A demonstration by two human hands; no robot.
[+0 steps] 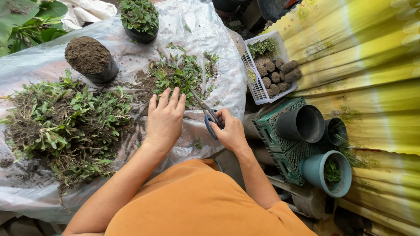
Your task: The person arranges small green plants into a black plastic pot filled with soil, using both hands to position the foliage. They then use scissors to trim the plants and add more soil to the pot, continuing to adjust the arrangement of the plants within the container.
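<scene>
A: Right hand (pixel 230 131)?
B: Fingers closed through blue-handled scissors (pixel 206 111), blades pointing away from it.
A: Left hand (pixel 165 119)?
B: Flat, fingers spread, holding nothing; fingertips touch cuttings pile (pixel 177 75) just beyond.

Glossy crinkled plastic sheet (pixel 210 35), metal-bladed scissors (pixel 205 111), matt crumbly soil (pixel 87 54)

Hands: two bare ones, left hand (pixel 165 119) and right hand (pixel 229 131), working over the clear plastic sheet (pixel 210 35).
Scissors: one blue-handled steel pair (pixel 206 111).
Black soft plastic pots on the sheet: two, one soil-filled (pixel 91 59), one leafy (pixel 141 19).
White mesh baskets right of the sheet: one (pixel 262 65).
</scene>
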